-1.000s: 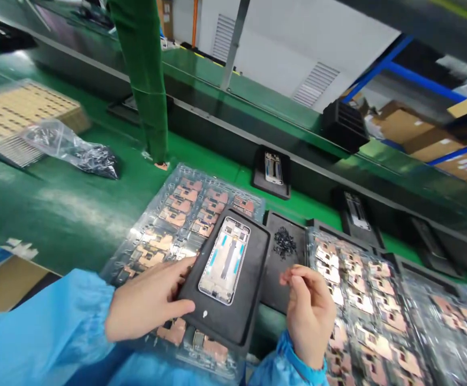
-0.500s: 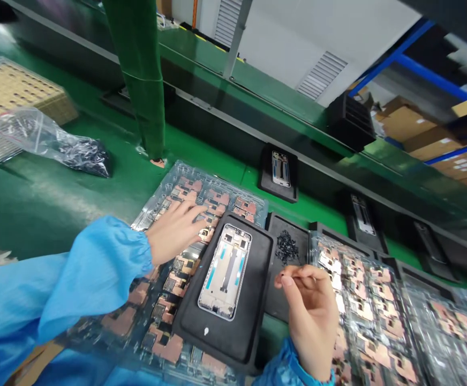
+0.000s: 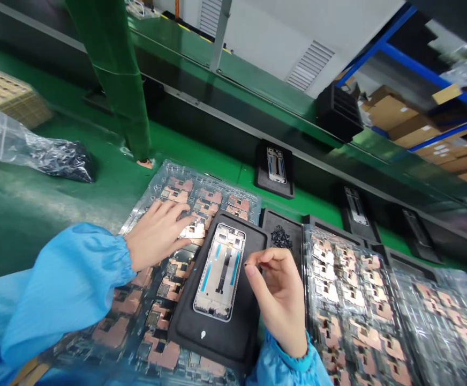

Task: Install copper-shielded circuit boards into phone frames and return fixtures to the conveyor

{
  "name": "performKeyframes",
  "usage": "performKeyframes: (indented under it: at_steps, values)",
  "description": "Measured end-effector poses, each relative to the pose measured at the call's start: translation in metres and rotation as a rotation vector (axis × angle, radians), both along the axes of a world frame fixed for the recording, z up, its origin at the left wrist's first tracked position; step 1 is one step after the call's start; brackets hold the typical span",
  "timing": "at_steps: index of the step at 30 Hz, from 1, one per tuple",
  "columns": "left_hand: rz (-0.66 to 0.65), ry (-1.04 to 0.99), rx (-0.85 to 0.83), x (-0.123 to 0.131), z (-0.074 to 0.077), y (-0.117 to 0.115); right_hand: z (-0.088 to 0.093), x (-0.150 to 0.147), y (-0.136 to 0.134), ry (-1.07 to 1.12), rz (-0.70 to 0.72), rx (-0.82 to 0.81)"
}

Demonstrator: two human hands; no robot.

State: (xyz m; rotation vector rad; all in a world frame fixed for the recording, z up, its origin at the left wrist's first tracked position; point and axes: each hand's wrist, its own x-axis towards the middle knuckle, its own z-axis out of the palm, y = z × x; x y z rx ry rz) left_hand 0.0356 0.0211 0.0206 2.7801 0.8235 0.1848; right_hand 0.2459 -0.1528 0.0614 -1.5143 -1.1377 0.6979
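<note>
Here's the phone mid-frame (image 3: pixel 219 272), lying flat and face up in the recess of a black rubber jig (image 3: pixel 213 335), its blue strips and dark centre bar in plain view. The right hand (image 3: pixel 279 303) is right over the jig, thumb and forefinger pinched tight in a narrow grip, fingertips (image 3: pixel 249 269) just beside the frame's upper right edge. Is there something tiny in that pinch? Too small to tell from here!

Over on the other side, the left hand (image 3: pixel 157 236) is open, fingers spread, resting on a clear blister tray (image 3: pixel 213 185) packed with copper-coloured parts, and it's holding nothing. That tray runs under the jig, with the hand just beside the jig's upper left edge.

Just past the pinch sits a small black tray (image 3: pixel 295 241) with a little heap of dark screws (image 3: pixel 281 237). To the right, a second loaded blister tray (image 3: pixel 349 305) lies next to it, with a third (image 3: pixel 430 321) beyond.

Further out, a black jig with another mid-frame (image 3: pixel 276 166) sits up on the green conveyor line (image 3: pixel 233 86). A green-wrapped pole (image 3: pixel 111 86) rises at the left, near a crumpled plastic bag (image 3: pixel 40 150) on the green bench (image 3: pixel 65 195). Top right, cardboard cartons (image 3: pixel 394 115) fill a blue steel rack (image 3: pixel 418 64). Both arms are in loose blue sleeves (image 3: pixel 52 300).
</note>
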Motion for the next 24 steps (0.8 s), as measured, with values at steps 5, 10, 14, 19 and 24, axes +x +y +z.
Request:
performKeyframes:
  at_steps: [5,10,14,19,24]
  values:
    - [0.005,-0.121,-0.216,-0.002,0.014,0.000,-0.004,-0.001,0.001,-0.009,0.037,0.005]
    - [0.149,-0.269,-0.745,0.005,0.052,-0.021,-0.005,-0.013,0.004,-0.089,0.073,0.036]
    - [0.196,-0.291,-0.849,0.014,0.065,-0.041,-0.004,-0.021,0.004,-0.125,0.051,0.046]
    - [0.205,-0.333,-0.859,0.016,0.064,-0.048,-0.006,-0.023,0.002,-0.124,0.027,0.038]
    - [0.255,-0.376,-0.933,0.014,0.064,-0.050,-0.007,-0.024,0.001,-0.099,-0.018,0.063]
